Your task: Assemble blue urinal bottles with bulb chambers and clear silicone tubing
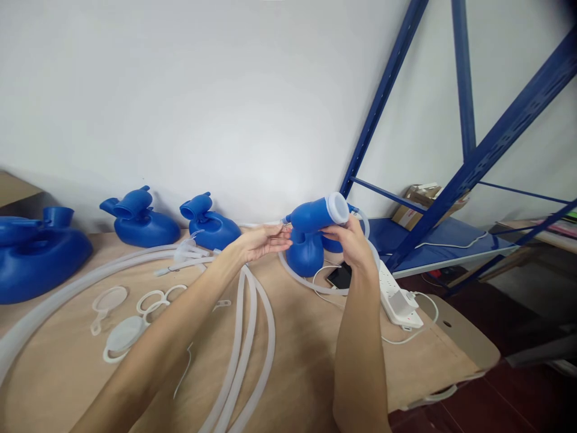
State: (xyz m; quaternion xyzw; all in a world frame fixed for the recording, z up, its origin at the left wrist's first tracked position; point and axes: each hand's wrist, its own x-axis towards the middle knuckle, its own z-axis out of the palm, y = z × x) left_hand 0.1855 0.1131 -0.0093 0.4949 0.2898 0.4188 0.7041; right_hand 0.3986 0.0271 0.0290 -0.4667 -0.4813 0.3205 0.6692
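I hold a blue plastic vessel (311, 228) with a white ring on its wide spout above the table. My right hand (354, 243) is closed around the spout just below the white ring. My left hand (264, 239) is at the narrow rear nozzle of the vessel, fingers pinched on a small thin piece I cannot make out. A clear silicone tube (311, 284) loops under the vessel.
Three more blue vessels (144, 219) (211, 225) (36, 252) line the wall on the brown table (306, 361). Long clear tubes (243, 337), white caps and rings (121, 334), a phone (340, 276) and a white power strip (396, 294) lie there. Blue shelving (469, 162) stands right.
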